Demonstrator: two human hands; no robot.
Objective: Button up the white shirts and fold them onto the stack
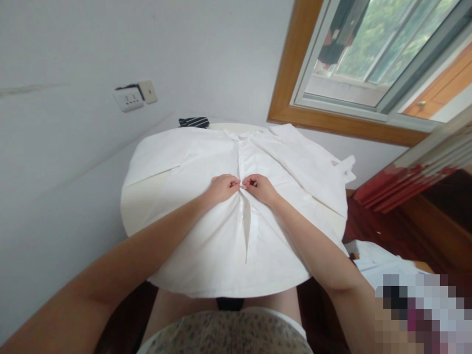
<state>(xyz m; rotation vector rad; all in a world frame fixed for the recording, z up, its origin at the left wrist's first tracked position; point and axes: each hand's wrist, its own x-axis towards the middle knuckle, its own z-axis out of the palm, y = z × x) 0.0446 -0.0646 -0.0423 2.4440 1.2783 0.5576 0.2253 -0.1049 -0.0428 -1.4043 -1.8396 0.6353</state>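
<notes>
Shirt (206,162), white, lies spread front-up over the round surface (127,219), collar (236,133) toward the wall and hem hanging off the near edge above the person's lap. Both hands meet at the middle of its front strip (243,157). The left hand (221,188) and the right hand (260,188) each have a closed grip, fingertips pinching the cloth edges together where they touch.

From collar down to the hands the two front edges lie flat and joined, so that stretch looks fastened. Below the hands the front gapes in a long narrow slit toward the hem, so by this reading the lower part is not yet closed; roughly half seems done.

Buttons and holes are too small to make out, and whether a button sits between the fingertips cannot be told. One sleeve (344,164) trails off the far right side of the surface. A striped thing (194,122) behind the collar is half hidden. The lower right corner is blurred into blocks.
</notes>
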